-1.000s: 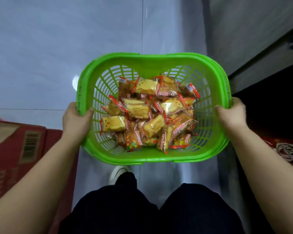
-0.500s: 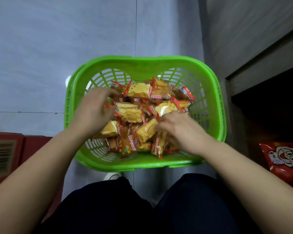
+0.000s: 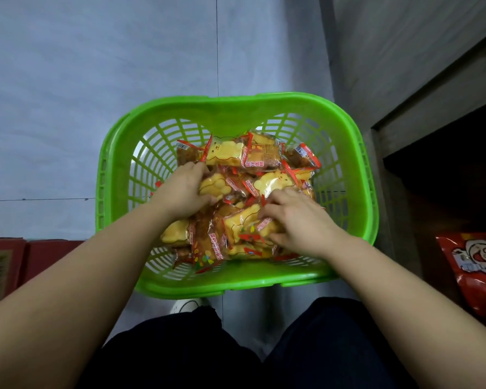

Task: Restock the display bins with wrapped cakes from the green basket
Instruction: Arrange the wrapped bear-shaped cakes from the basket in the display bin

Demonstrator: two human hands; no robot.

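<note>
Having let go of the green basket [image 3: 236, 108] rim a second ago, both hands dig into the wrapped cakes [image 3: 244, 197] inside it (gathering has begun): left hand [image 3: 180, 192] curls round one, right hand [image 3: 298, 217] clutches another.

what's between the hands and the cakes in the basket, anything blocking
Nothing visible. Both hands are already inside the green basket: the left hand curls around a wrapped cake, and the right hand rests on the pile with its fingers on wrappers.
</note>
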